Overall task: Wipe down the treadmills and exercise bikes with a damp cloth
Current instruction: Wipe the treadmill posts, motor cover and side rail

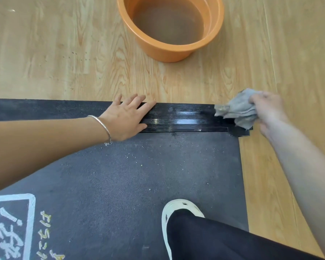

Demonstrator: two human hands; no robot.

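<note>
A black treadmill belt (131, 184) fills the lower part of the head view, with a glossy ribbed side rail (184, 118) along its far edge, wet and shiny in the middle. My left hand (126, 119) lies flat and open on the rail's left part, a silver bangle on the wrist. My right hand (268, 111) grips a crumpled grey cloth (238, 111) at the rail's right end corner, the cloth touching the rail.
An orange bucket (158, 49) holding murky water stands on the light wood floor (45, 53) beyond the rail. My foot in a white shoe (171, 222) and dark trouser leg rest on the belt. A white printed label (11, 228) marks the belt at lower left.
</note>
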